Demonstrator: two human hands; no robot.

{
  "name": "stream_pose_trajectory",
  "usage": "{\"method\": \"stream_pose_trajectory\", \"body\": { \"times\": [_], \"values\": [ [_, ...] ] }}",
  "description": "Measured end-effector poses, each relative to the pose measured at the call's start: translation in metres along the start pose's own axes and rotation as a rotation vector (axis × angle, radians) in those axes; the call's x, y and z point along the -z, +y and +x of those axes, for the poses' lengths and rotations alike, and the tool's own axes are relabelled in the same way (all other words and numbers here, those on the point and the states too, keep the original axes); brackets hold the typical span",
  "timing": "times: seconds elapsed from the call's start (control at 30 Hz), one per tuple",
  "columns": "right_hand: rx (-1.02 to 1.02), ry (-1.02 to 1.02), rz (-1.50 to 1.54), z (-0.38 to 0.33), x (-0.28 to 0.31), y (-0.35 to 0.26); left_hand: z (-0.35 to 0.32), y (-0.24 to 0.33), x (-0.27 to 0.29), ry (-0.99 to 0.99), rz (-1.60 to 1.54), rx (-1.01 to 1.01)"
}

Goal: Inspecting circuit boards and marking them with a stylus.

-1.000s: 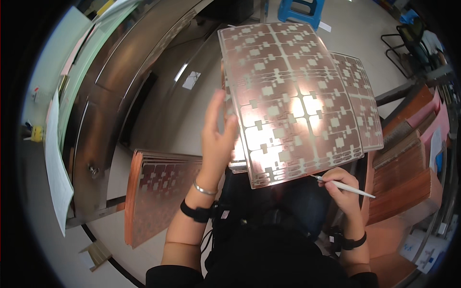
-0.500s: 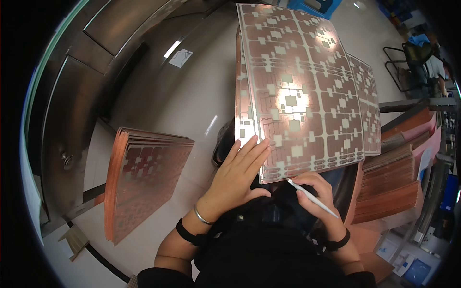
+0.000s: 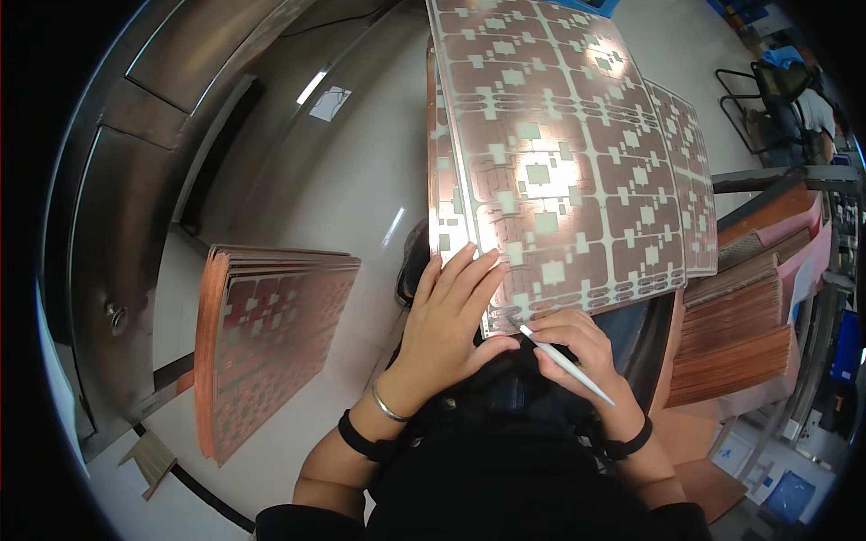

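Note:
A large copper-coloured circuit board panel [image 3: 550, 171] with pale square and line patterns lies tilted in front of me, on top of other similar panels. My left hand [image 3: 442, 311] rests flat across its lower left edge, fingers stretched out and thumb spread below the corner. My right hand [image 3: 577, 347] pinches a slim white pen-shaped tool [image 3: 577, 377]. The tool's thin tip is at the panel's lower edge, close to my left thumb; whether it touches the surface, I cannot tell. Bright glare covers the panel's middle.
A stack of similar panels [image 3: 271, 343] stands upright on the left. To the right, boards with pink and brown sheets [image 3: 735, 334] are packed in a rack. Metal cabinet doors [image 3: 117, 252] line the far left. A person [image 3: 816, 126] is by a black chair at the upper right.
My right hand has moved left along the panel's lower edge, bringing the tool's tip nearer the lower left corner. My left hand stays on the panel. The view has shifted a little.

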State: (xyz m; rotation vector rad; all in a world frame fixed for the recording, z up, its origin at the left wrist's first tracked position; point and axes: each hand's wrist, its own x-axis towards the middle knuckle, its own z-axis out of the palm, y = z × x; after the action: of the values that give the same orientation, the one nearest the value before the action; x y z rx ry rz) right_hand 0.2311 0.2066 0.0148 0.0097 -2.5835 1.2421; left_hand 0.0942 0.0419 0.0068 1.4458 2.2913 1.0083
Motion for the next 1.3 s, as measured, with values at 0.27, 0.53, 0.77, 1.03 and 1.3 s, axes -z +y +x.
{"method": "stream_pose_trajectory", "body": {
  "times": [0.27,0.53,0.77,1.03,1.3],
  "values": [
    [0.0,0.015,0.001,0.0,-0.005,0.002,0.0,0.0,-0.006,0.056,0.004,0.027],
    [-0.012,-0.009,0.013,0.001,-0.003,0.003,0.002,0.001,-0.003,0.062,-0.026,0.037],
    [-0.028,-0.024,0.044,0.001,-0.003,0.004,0.001,0.0,-0.003,0.058,-0.034,0.043],
    [-0.042,0.025,0.02,-0.001,-0.009,0.004,0.002,0.001,-0.004,0.064,-0.03,0.047],
    [-0.007,0.131,-0.045,-0.006,-0.019,0.007,0.002,0.002,-0.004,0.062,-0.021,0.049]
  ]
}}
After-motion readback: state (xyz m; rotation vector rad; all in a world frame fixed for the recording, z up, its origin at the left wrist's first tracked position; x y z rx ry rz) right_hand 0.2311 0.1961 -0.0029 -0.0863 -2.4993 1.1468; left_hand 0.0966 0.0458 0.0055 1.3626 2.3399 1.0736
